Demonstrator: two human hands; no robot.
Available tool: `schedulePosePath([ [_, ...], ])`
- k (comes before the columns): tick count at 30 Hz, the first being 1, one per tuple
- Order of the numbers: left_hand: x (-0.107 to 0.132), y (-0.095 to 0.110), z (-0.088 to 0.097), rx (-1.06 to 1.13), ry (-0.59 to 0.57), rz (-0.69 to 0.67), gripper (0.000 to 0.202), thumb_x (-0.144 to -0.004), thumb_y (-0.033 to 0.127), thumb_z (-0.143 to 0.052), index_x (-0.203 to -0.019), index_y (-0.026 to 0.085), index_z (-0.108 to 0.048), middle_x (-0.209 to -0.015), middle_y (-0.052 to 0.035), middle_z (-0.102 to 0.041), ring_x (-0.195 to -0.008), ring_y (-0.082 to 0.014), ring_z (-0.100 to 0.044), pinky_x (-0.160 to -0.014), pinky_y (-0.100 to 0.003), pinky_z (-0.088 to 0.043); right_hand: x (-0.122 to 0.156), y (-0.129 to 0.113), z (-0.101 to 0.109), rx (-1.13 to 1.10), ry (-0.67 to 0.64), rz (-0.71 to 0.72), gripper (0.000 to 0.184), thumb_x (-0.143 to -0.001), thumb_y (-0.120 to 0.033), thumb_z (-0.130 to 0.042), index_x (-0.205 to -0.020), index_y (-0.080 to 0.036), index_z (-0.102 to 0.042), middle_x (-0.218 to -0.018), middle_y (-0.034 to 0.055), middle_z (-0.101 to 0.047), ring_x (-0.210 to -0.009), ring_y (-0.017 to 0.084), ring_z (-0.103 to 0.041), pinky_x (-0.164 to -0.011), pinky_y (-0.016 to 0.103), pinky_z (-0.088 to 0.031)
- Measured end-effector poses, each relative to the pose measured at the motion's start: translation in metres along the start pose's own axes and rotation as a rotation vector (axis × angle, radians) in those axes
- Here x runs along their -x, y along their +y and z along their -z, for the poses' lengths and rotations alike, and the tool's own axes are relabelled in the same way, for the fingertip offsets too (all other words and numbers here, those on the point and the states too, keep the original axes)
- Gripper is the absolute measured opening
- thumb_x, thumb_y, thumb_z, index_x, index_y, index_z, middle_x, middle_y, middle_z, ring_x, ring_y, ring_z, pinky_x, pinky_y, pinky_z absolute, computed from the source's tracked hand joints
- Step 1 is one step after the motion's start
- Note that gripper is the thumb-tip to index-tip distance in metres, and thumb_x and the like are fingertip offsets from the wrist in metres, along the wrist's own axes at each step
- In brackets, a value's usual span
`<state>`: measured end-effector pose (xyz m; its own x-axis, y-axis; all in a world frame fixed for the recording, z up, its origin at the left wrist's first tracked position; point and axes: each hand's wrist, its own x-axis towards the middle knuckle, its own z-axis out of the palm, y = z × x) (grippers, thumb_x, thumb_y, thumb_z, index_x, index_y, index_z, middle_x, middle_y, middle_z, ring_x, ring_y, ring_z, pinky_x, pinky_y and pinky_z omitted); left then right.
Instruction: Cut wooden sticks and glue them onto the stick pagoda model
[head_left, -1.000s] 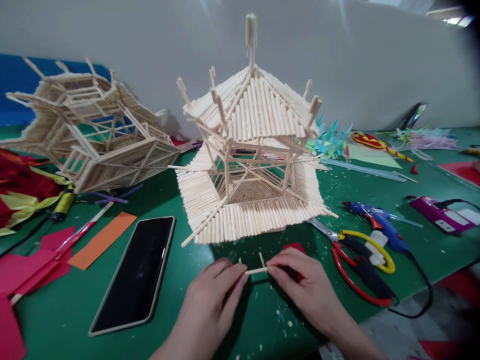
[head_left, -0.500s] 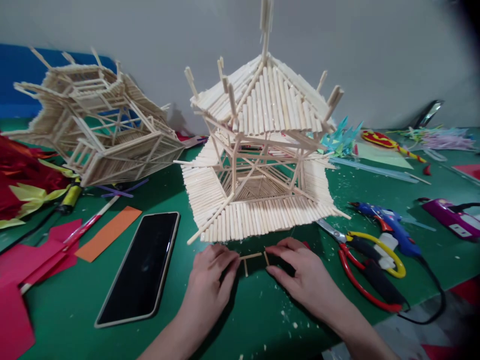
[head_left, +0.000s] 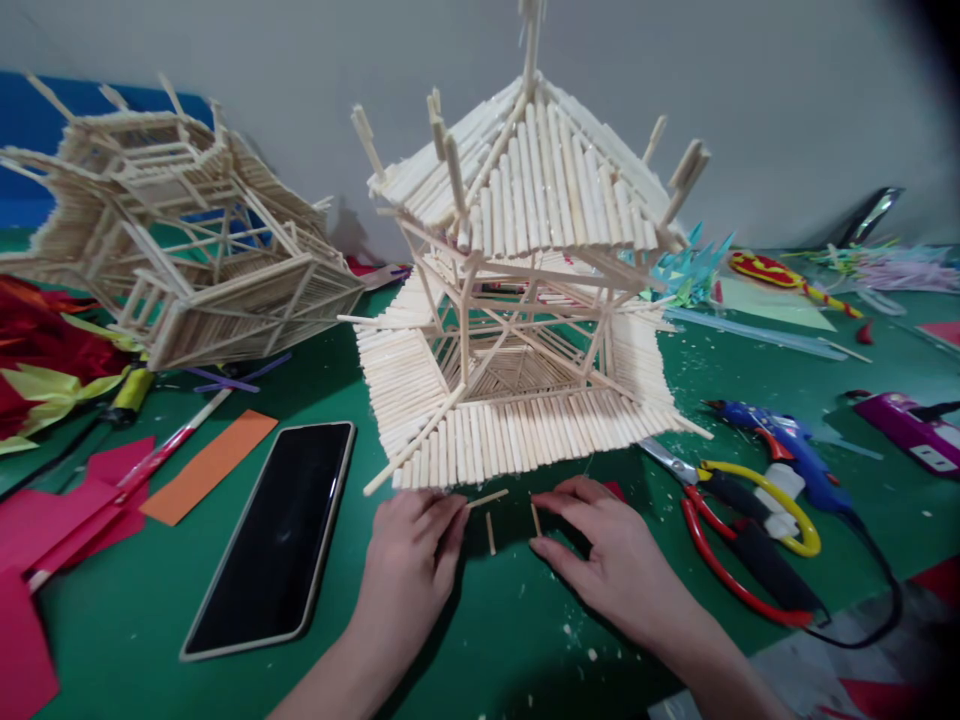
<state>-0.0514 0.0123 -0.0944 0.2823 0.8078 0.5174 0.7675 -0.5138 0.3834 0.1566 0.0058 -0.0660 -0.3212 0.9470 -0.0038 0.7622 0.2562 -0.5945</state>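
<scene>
My left hand (head_left: 412, 560) pinches a thin wooden stick (head_left: 489, 498) whose free end points right. Between thumb and forefinger of my right hand (head_left: 604, 545), a short stick (head_left: 535, 518) is held by its ends, close to the tabletop. Another short stick (head_left: 490, 534) lies on the green table (head_left: 510, 640) in the gap between both hands. Right behind the hands stands a pagoda-like model (head_left: 517, 430) of round wooden sticks, with a pointed upper roof and a wide lower roof.
To the left lie a phone (head_left: 274, 540), an orange strip (head_left: 210, 468) and red paper (head_left: 90, 520). A second stick model (head_left: 202, 250) rests on its side behind them. Scissors (head_left: 750, 545), a blue glue gun (head_left: 795, 455) and a purple power strip (head_left: 907, 430) are on the right.
My left hand has shifted slightly left with its stick, which now tilts and is apart from the short stick below. The right hand has barely moved. The camera view has shifted slightly.
</scene>
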Motion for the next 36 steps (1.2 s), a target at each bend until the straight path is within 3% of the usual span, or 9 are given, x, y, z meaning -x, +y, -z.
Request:
schedulePosePath([
  [9, 0.000, -0.001, 0.001, -0.008, -0.031, 0.011, 0.015, -0.079, 0.013, -0.050, -0.082, 0.010, -0.064, -0.072, -0.0114, -0.062, -0.069, -0.0251, -0.057, -0.058, -0.044, -0.047, -0.002, 0.000, -0.002, 0.030, -0.003, 0.016, 0.026, -0.078, -0.028, -0.056, -0.102, -0.019, -0.061, -0.095, 0.0067, -0.058, -0.086, 0.020, -0.055, -0.077, 0.035, -0.043],
  [15, 0.001, 0.001, 0.002, 0.062, -0.039, 0.010, 0.017, -0.081, 0.013, -0.047, -0.087, 0.009, -0.063, -0.077, -0.0116, -0.061, -0.073, -0.0220, -0.057, -0.062, -0.039, -0.050, -0.002, 0.000, -0.003, 0.048, -0.006, 0.007, 0.026, -0.078, -0.029, -0.056, -0.103, -0.020, -0.060, -0.095, 0.0061, -0.058, -0.087, 0.021, -0.054, -0.077, 0.034, -0.043],
  [24, 0.000, 0.010, 0.003, 0.137, -0.084, 0.034, 0.014, -0.080, 0.013, -0.049, -0.087, 0.016, -0.061, -0.078, -0.0072, -0.060, -0.073, -0.0194, -0.057, -0.063, -0.035, -0.050, -0.003, -0.001, -0.001, 0.037, -0.016, -0.001, 0.026, -0.079, -0.029, -0.055, -0.102, -0.020, -0.060, -0.095, 0.0061, -0.058, -0.085, 0.020, -0.055, -0.076, 0.034, -0.044],
  [36, -0.005, 0.015, 0.000, 0.127, -0.137, 0.057, 0.017, -0.079, 0.013, -0.048, -0.086, 0.014, -0.064, -0.078, -0.0102, -0.063, -0.070, -0.0207, -0.057, -0.061, -0.037, -0.052, -0.003, 0.003, -0.004, 0.034, -0.007, 0.015, 0.027, -0.078, -0.029, -0.055, -0.103, -0.019, -0.059, -0.095, 0.0067, -0.059, -0.085, 0.020, -0.056, -0.076, 0.035, -0.044],
])
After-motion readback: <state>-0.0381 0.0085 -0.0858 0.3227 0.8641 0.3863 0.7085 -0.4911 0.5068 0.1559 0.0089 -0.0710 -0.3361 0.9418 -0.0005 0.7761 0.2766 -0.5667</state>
